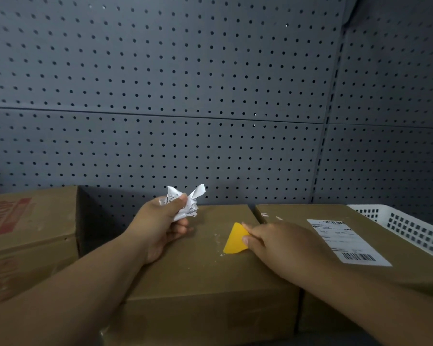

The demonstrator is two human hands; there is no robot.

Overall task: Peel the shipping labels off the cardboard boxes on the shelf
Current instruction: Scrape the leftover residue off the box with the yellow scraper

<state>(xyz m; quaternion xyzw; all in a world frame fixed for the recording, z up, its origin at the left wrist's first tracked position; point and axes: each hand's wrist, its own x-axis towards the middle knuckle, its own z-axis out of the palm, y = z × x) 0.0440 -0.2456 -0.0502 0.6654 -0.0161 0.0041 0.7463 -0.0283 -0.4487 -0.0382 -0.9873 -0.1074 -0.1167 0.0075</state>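
- From my remote seat I see the left hand [160, 222] raised just above the middle box [210, 275], fingers and thumb curled round a crumpled label [186, 204], a white wad with small black print and two loose corners sticking up.
- The right hand [278, 243] pinches a yellow scraper [235, 239], whose rounded lower edge rests on the middle box top.
- The brown top of that box is bare, with pale specks of paper residue [219, 237] beside the scraper.
- The right box [298, 212] sits tight against the middle one and carries a flat label [348, 242]: white, rectangular, with barcodes at both ends and text between.
- A white basket [410, 228] lies on the right box's far corner.
- A left box [30, 221] with red print stands apart, in front of the grey pegboard [185, 96].
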